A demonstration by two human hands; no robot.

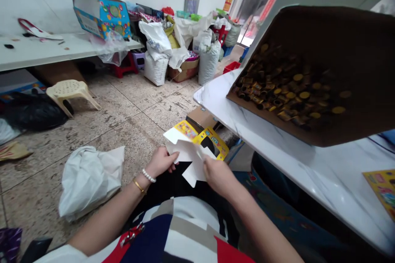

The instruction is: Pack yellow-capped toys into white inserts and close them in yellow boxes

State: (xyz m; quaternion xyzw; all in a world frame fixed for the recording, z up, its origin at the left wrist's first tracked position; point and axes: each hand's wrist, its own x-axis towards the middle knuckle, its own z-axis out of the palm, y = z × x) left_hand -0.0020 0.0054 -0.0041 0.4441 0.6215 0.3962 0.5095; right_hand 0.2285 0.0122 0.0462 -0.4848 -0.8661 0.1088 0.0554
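Note:
Over my lap, both hands hold an unfolded carton blank [185, 154], its white inner side facing me and several flaps sticking out. My left hand [162, 160], with a pearl bracelet and a gold bangle at the wrist, pinches its left edge between thumb and fingers. At the right, my right hand [216, 174] is closed on the other side of the blank, slightly blurred. Just beyond it show yellow printed card panels [220, 144], one with a dark cut-out; whether they belong to the same blank I cannot tell.
On the marble-patterned table [210, 92] to my right, a large tipped cardboard box [354, 53] holds many small yellow-and-dark pieces. A white bag [92, 176] lies on the floor at left, near a cream stool [69, 88]. Stuffed sacks [211, 59] stand at the back.

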